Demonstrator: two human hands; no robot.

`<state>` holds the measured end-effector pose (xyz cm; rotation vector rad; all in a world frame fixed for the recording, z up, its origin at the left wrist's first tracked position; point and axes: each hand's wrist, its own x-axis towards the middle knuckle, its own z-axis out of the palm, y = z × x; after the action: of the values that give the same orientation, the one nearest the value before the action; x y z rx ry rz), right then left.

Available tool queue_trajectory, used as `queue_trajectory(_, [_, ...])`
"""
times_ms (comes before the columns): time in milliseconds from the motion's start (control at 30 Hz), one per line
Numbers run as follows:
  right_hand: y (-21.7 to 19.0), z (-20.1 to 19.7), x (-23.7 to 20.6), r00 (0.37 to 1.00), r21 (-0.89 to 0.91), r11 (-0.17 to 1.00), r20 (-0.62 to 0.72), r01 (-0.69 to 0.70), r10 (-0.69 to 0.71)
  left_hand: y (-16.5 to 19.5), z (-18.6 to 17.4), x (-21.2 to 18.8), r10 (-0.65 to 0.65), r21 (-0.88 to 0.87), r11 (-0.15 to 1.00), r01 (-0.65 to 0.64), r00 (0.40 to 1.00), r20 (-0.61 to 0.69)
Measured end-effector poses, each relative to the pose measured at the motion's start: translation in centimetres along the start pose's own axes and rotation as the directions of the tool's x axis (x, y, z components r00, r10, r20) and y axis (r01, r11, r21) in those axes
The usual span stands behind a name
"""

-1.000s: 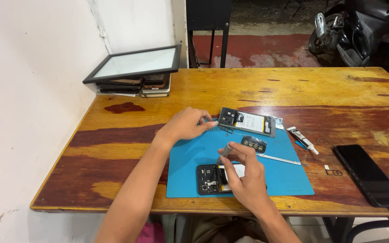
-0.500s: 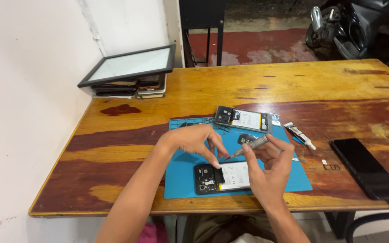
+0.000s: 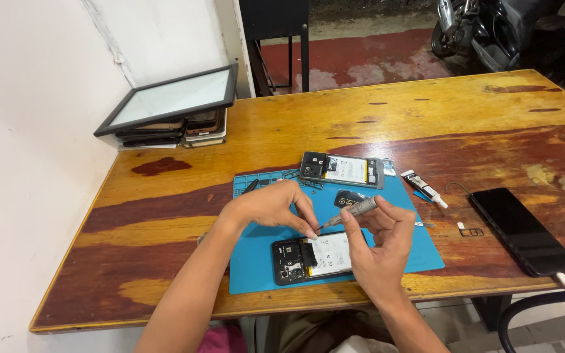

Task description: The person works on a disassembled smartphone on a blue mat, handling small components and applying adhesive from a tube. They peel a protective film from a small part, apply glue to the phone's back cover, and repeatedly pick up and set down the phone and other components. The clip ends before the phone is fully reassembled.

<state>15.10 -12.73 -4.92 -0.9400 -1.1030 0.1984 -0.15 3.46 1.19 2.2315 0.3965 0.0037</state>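
A grey screwdriver [image 3: 354,211] is pinched in the right hand [image 3: 377,245], whose grip closes around it, above an opened phone [image 3: 312,258] on a blue mat [image 3: 256,268]. The left hand [image 3: 273,208] pinches its tip. At 12 o'clock lies another opened phone [image 3: 341,170]; at 3 o'clock, on the counter [image 3: 426,111], a black phone [image 3: 521,229].

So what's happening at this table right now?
A person is working on an opened phone lying on a blue mat. The right hand holds a small screwdriver, and the left hand pinches at its tip just above the phone. A second opened phone, a small tube and a black phone lie nearby.
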Motion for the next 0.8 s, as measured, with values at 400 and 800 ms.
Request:
queue_trajectory(400, [0.7,-0.8,0.3,0.999,-0.041,0.998,0.000,0.042,-0.042,-0.8,0.2,1.3,-0.004,-0.033,0.999,0.004,1.000,0.015])
queue_trajectory(800, [1.0,-0.9,0.3,0.994,-0.055,0.993,0.017,0.109,-0.108,0.0,0.2,1.3,-0.074,0.005,0.997,0.074,0.997,0.000])
